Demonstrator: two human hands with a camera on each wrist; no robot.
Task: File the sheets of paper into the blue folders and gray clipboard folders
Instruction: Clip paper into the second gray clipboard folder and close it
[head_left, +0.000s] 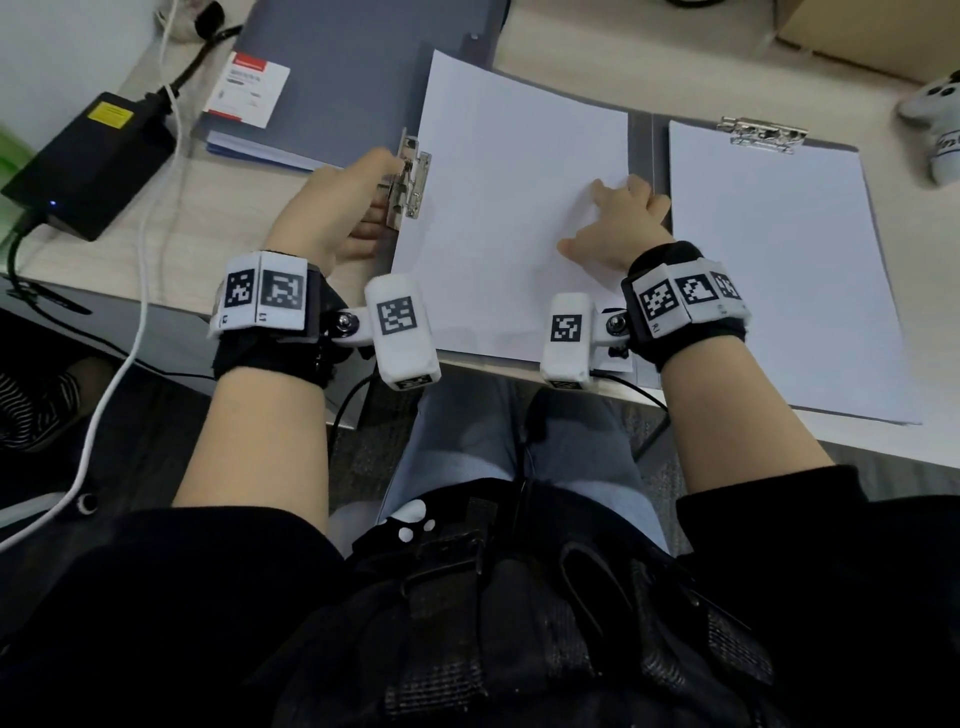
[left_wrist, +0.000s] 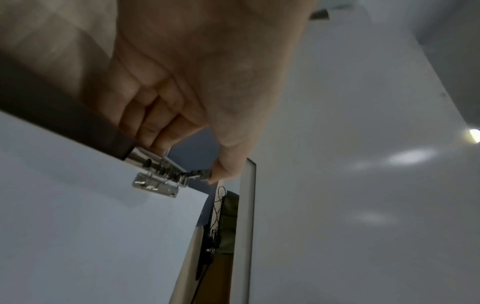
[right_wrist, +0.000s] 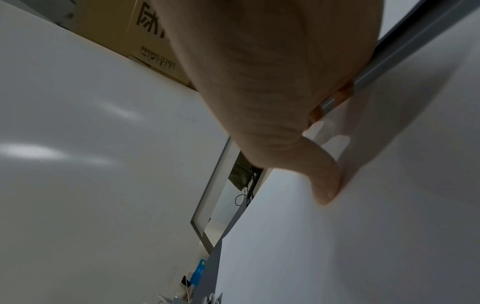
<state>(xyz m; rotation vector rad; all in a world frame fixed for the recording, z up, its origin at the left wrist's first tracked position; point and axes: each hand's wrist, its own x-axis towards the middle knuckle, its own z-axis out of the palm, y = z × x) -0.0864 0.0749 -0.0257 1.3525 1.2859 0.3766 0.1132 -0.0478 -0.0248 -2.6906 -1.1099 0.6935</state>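
A gray clipboard folder lies open on the table. On its left half lies a white sheet, with its left edge at a metal side clip. My left hand pinches that clip between thumb and curled fingers. My right hand presses flat on the sheet near the spine, fingers spread; its thumb rests on the paper. The right half holds another sheet under a top clip.
A closed blue folder with a red-and-white label lies behind at the left. A black power adapter with cables sits at the far left. A plush toy and a cardboard box stand at the back right.
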